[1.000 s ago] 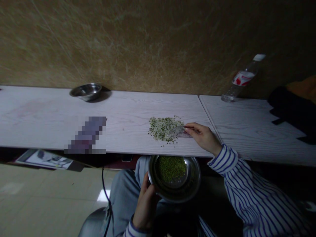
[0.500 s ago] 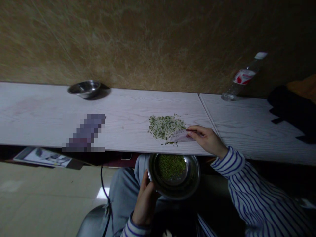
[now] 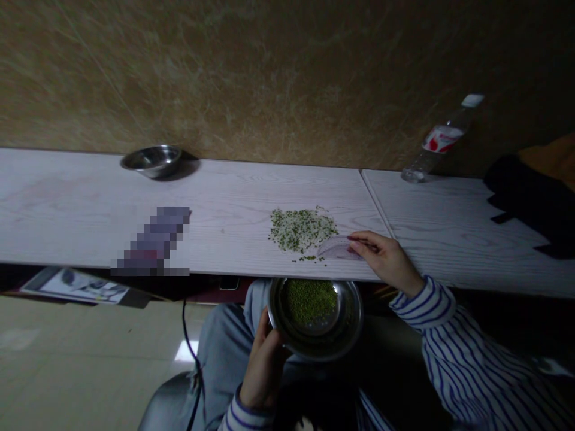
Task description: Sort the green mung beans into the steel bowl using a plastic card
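My left hand (image 3: 266, 365) grips the left rim of a steel bowl (image 3: 353, 335), held just below the front edge of the white tabletop (image 3: 233, 197). Green beans (image 3: 309, 300), apparently mung beans, cover part of the bowl's bottom. Above the bowl, a spread of green beans mixed with white grains (image 3: 302, 230) lies on the tabletop. My right hand (image 3: 381, 254) pinches a clear, semicircular protractor (image 3: 338, 248) by its right end. The protractor is low over the table, at the right side of the spread; whether it touches the surface I cannot tell.
A second steel bowl (image 3: 153, 161) stands near the wall at the back left. A blurred-out purple-grey object (image 3: 155, 242) lies at the left front. To the right are a plastic bottle (image 3: 442, 140) and a dark cloth item (image 3: 530, 203). A black cable (image 3: 185, 335) hangs below the table.
My right hand has moved a little to the right with the protractor, away from the spread of beans and grains. My left hand and the bowl stay nearly in place.
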Action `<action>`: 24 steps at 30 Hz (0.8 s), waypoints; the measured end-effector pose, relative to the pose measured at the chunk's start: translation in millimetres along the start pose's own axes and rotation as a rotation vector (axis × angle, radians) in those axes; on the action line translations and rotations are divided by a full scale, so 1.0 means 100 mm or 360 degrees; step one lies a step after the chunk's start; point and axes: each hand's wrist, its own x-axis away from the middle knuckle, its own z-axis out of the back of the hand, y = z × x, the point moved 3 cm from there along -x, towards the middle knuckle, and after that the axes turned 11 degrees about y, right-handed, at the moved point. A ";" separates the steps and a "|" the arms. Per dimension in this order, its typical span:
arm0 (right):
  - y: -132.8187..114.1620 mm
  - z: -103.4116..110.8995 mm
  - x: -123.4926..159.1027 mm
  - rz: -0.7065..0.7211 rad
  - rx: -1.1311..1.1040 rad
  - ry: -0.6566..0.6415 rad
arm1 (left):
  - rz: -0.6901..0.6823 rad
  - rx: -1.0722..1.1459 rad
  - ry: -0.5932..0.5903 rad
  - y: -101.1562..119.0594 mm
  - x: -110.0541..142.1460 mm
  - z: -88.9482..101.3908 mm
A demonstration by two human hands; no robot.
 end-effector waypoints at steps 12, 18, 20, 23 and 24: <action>-0.06 0.06 0.05 0.0040 0.0048 0.0046 | 0.0003 0.0037 -0.0020 -0.02 -0.03 0.02; -0.10 0.03 0.10 0.0080 0.0125 0.0005 | 0.0018 0.0024 -0.0019 -0.02 -0.04 0.03; -0.13 0.04 0.12 0.0096 0.0153 -0.0003 | 0.0016 0.0021 0.0008 -0.02 -0.03 0.03; -0.17 0.06 0.15 0.0102 0.0165 0.0001 | -0.0003 0.0062 -0.0014 0.00 -0.01 0.01; -0.18 0.07 0.16 0.0105 0.0153 0.0011 | -0.0004 0.0066 -0.0020 0.01 -0.01 0.01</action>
